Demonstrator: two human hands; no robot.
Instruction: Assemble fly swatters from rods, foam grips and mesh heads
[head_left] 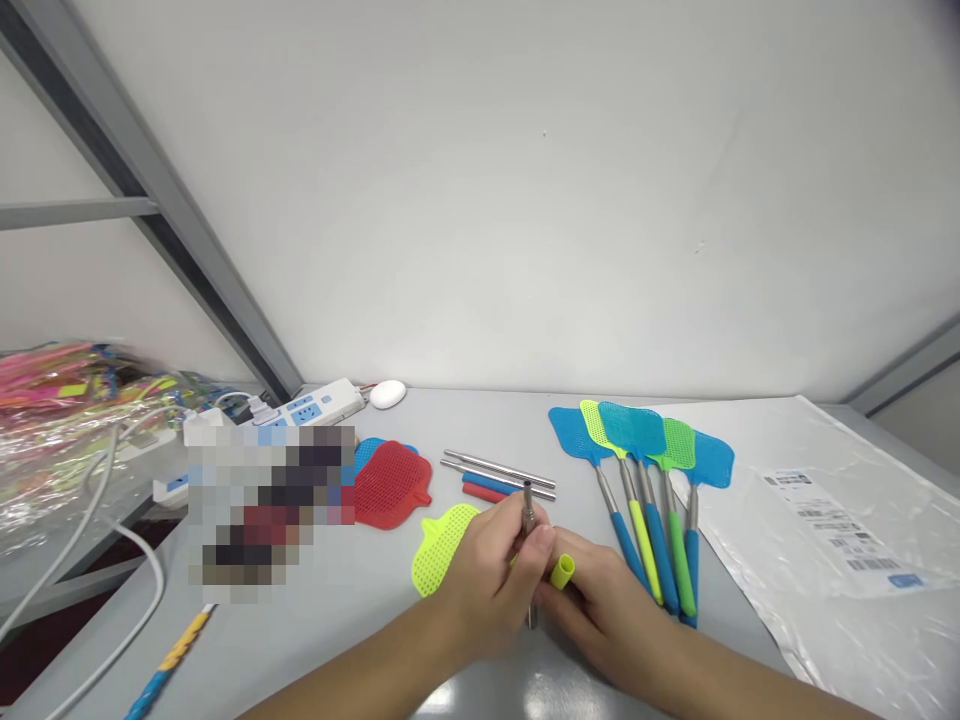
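My left hand is closed round a short metal tube, which stands almost upright in its fingers. Close against it, my right hand is closed on a yellow-green handle sleeve, whose open round end points to the right. Part of the sleeve is hidden by the fingers. Beside the left hand lies a yellow-green fly swatter head, with a red swatter head and a blue one further left. Behind the hands are metal tubes with a blue sleeve and a red sleeve.
Several assembled fly swatters lie fanned out at the right, partly on a white plastic mailing bag. A power strip, white cables and a white mouse-shaped object are at the left. Plastic-wrapped goods sit beyond a grey frame. One patch is pixelated.
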